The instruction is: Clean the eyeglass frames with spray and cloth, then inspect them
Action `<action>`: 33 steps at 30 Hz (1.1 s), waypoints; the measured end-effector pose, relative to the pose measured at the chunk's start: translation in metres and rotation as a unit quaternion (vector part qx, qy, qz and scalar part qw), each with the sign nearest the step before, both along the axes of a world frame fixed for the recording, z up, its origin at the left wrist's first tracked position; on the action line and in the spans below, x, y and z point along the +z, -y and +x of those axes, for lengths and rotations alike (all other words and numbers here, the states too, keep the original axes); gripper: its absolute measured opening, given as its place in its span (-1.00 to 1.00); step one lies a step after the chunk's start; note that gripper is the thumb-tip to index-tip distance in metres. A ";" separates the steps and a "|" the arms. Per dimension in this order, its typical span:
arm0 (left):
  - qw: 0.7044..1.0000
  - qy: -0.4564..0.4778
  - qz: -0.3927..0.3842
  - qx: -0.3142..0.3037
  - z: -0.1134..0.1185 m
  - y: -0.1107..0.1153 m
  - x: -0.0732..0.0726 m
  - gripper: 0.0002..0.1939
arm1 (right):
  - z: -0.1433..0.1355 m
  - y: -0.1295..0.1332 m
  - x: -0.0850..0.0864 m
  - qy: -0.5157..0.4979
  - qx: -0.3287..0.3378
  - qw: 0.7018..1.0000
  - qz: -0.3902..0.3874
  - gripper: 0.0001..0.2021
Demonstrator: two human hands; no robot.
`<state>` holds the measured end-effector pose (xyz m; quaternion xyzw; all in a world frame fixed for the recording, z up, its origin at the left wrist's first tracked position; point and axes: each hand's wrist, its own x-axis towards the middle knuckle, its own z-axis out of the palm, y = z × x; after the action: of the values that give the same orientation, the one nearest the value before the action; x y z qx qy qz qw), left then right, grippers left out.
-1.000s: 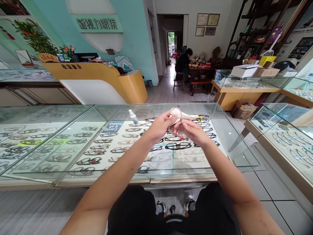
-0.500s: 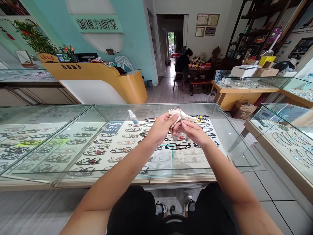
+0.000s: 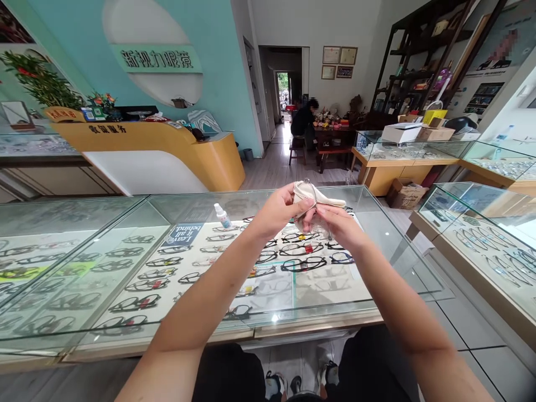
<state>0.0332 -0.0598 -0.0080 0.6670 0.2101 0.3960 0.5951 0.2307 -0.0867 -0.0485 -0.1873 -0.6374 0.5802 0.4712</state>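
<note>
Above the glass counter, my two hands hold a pair of thin-framed eyeglasses [image 3: 321, 224] and a cream cloth [image 3: 331, 201]. My left hand [image 3: 277, 212] is closed, pinching the cloth around one lens, with its fingertips pressed to it. Closed on the frame, my right hand [image 3: 340, 223] grips it near the middle and lower lens with thumb and fingers. The cloth covers much of the upper lens, and its loose end sticks out to the right. A white spray bottle [image 3: 222, 216] stands on the counter, left of my hands.
Under the top of the glass display case [image 3: 201, 329] lie rows of eyeglasses [image 3: 304, 263] and a blue card [image 3: 184, 234]. Another display case [image 3: 481, 234] stands to the right. Behind are a yellow reception desk [image 3: 224, 162] and a seated person [image 3: 302, 123].
My view has tilted up and shifted slightly right, so the counter sits lower in the picture. Both hands still hold the eyeglasses and cloth, their grip changed only slightly.
</note>
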 end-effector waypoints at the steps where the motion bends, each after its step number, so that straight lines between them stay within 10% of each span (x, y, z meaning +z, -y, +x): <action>1: 1.000 0.006 0.011 0.008 -0.001 -0.001 0.006 -0.52 | 0.000 -0.001 0.011 0.014 -0.003 1.000 0.014 -0.57; 10: 0.985 0.095 0.058 0.130 -0.025 -0.013 0.037 -0.49 | -0.015 -0.022 0.092 0.172 0.009 0.974 0.148 -0.61; 25: 0.966 0.096 0.105 0.215 -0.033 -0.003 0.033 -0.48 | -0.018 -0.029 0.085 0.214 0.048 0.963 0.159 -0.55; 33: 0.974 0.162 0.012 0.156 -0.028 -0.003 0.032 -0.58 | -0.022 -0.031 0.082 0.147 -0.008 0.979 0.143 -0.59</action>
<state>0.0048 -0.0566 0.0236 0.5599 0.2078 0.5892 0.5442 0.2085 -0.0560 0.0331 -0.2057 -0.7746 0.4456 0.3990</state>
